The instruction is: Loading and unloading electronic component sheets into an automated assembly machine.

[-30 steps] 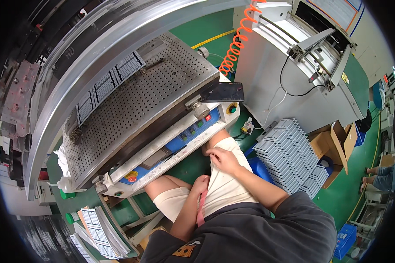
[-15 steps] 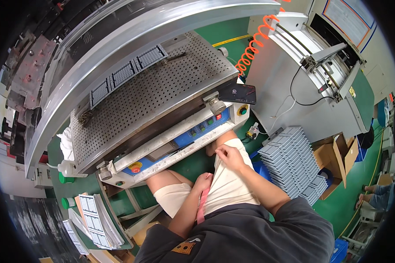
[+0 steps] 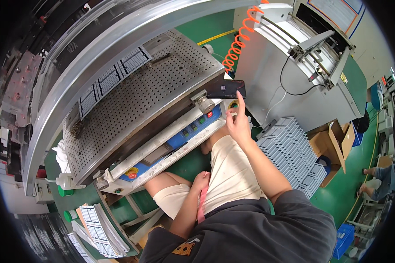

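Observation:
My right hand is raised at the machine's near right corner, index finger stretched out and the others loosely bent, holding nothing. The index fingertip reaches the right part of a dark smartphone, which lies at the corner of the perforated metal bed; whether it touches the screen I cannot tell. My left hand rests closed on my lap, beside a pink strap that runs down to my waist. What its fingers hold, if anything, is hidden. A printed sheet strip lies on the bed under the raised frame.
The machine's blue control panel faces me. An orange coiled hose hangs behind the phone. To the right are stacked grey printed sheets, an open carton and a grey machine. More printed sheets stand at lower left.
My right hand has left my thigh and moved up to the phone, its index finger now extended. The left hand stays on my lap. The view has shifted slightly.

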Motion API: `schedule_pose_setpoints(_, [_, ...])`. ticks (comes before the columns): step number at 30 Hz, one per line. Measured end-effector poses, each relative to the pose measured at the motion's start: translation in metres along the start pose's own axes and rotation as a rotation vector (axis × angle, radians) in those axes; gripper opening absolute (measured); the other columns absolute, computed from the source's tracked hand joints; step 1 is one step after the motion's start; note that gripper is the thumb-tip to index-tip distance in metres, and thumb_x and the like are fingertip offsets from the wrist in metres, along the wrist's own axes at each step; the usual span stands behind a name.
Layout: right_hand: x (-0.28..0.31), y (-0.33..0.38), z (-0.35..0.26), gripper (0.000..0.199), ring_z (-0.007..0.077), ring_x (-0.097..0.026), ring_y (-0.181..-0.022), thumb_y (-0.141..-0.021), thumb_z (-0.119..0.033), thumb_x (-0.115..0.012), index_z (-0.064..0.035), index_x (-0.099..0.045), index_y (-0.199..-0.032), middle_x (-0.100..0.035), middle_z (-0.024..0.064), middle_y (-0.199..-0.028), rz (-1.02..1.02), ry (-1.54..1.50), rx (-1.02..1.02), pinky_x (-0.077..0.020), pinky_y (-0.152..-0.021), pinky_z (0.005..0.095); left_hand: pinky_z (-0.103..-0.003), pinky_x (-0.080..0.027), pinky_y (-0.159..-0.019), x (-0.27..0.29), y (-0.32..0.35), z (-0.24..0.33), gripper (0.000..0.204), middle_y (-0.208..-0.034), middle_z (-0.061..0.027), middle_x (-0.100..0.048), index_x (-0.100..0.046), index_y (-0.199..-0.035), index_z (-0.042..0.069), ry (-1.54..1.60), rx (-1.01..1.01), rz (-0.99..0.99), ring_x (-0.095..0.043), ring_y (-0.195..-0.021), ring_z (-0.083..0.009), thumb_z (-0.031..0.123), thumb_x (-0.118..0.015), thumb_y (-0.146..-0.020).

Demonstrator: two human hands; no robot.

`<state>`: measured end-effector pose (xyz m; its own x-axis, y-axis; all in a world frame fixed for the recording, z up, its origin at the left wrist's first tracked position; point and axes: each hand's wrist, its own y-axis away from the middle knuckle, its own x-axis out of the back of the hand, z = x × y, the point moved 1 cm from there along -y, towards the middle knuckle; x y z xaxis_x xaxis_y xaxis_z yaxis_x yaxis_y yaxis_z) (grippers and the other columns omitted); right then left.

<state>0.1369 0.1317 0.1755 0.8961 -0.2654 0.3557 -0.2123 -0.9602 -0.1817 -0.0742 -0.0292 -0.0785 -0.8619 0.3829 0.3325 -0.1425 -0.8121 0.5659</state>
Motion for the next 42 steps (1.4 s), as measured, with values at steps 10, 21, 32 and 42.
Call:
schedule_pose_setpoints(10, [-0.006, -0.004, 0.019, 0.064, 0.0232, -0.064, -0.086, -0.087, 0.001, -0.055, -0.0091, -0.029, -0.145, -0.058, 0.0154, -0.106, 0.034, 0.094, 0.152, -0.0512, -0.073, 0.036, -0.039, -0.051, -0.082, -0.006, -0.005, -0.022, 0.033, -0.1, -0.0218, -0.069, -0.067, -0.105, 0.001, 0.024, -0.042, 0.017, -0.068, -0.095, -0.0316, 0.027, -0.052, -0.094])
schedule_pose_setpoints(21, [-0.028, 0.041, 0.081, 0.074, 0.0365, -0.044, -0.131, -0.088, -0.002, -0.057, -0.0023, -0.018, -0.151, -0.037, 0.0243, -0.145, 0.051, -0.004, 0.09, -0.0452, -0.101, 0.0364, -0.038, -0.051, -0.08, -0.012, -0.008, -0.017, 0.031, -0.098, -0.0212, -0.068, -0.066, -0.104, 0.0, 0.029, 0.001, -0.035, -0.068, -0.093, -0.0293, 0.024, -0.051, -0.094])
schedule_pose_setpoints(32, [-0.059, 0.027, 0.07, 0.082, 0.0417, -0.019, -0.145, -0.088, -0.009, -0.058, 0.0034, -0.009, -0.152, -0.015, 0.0294, -0.155, 0.196, -0.017, -0.001, -0.0217, -0.117, 0.0377, -0.036, -0.05, -0.078, -0.007, -0.002, -0.013, 0.029, -0.096, -0.0199, -0.069, -0.066, -0.104, 0.0, 0.012, 0.005, -0.041, -0.068, -0.09, -0.0269, 0.023, -0.051, -0.094])
schedule_pose_setpoints(42, [-0.04, 0.022, 0.081, 0.069, 0.0403, -0.037, -0.131, -0.088, -0.007, -0.059, 0.0017, -0.025, -0.148, -0.034, 0.0257, -0.142, 0.212, 0.206, 0.118, -0.0313, -0.11, 0.0413, -0.036, -0.05, -0.079, -0.012, -0.01, -0.027, 0.03, -0.096, -0.0183, -0.07, -0.067, -0.102, 0.002, 0.066, 0.022, -0.082, -0.068, -0.089, -0.027, 0.027, -0.054, -0.093])
